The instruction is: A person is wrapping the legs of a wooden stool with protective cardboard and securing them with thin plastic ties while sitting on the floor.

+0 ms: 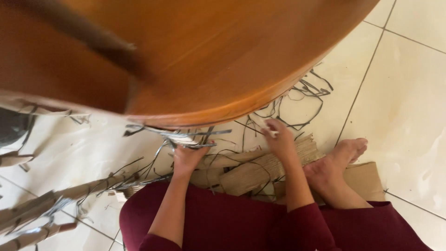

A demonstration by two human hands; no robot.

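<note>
So the left hand (188, 155) is clamped on a bundle of thin dark strips (195, 138) under the round wooden table (223, 60), the right hand (278, 139) pinches 1 pale sliver (273, 133), and loose strips (302, 100) litter the far tiled floor (409, 93).

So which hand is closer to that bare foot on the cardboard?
The right hand. It rests on the cardboard just left of the bare foot in the picture. The left hand is farther away, holding grey strips under the wooden table edge.

Orange-brown table (223, 56), maroon sleeves (302, 223)
</note>
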